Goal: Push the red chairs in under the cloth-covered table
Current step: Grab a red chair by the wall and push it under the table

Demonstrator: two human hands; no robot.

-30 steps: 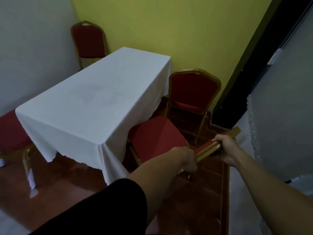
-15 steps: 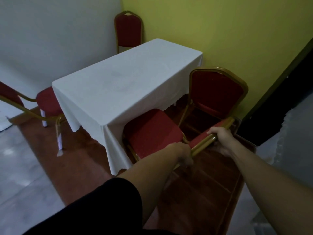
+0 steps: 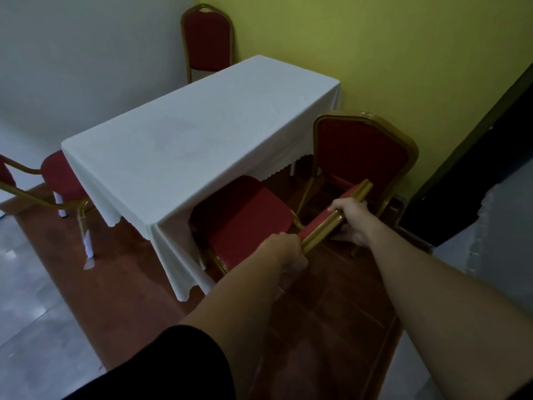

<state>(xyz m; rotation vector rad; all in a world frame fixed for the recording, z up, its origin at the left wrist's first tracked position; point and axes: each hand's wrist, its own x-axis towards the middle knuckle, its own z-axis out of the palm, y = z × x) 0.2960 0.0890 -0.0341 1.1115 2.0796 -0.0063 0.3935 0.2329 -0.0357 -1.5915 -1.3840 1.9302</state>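
Both hands grip the gold top rail of the near red chair (image 3: 245,217): the left hand (image 3: 284,249) is closed round its lower end, the right hand (image 3: 350,219) wrapped round its middle. The chair's backrest is foreshortened and hard to read, and its seat front slips under the white cloth of the table (image 3: 202,134). A second red chair (image 3: 360,154) stands just beyond, its seat hidden.

Dim, soft — wide-angle bending at edges
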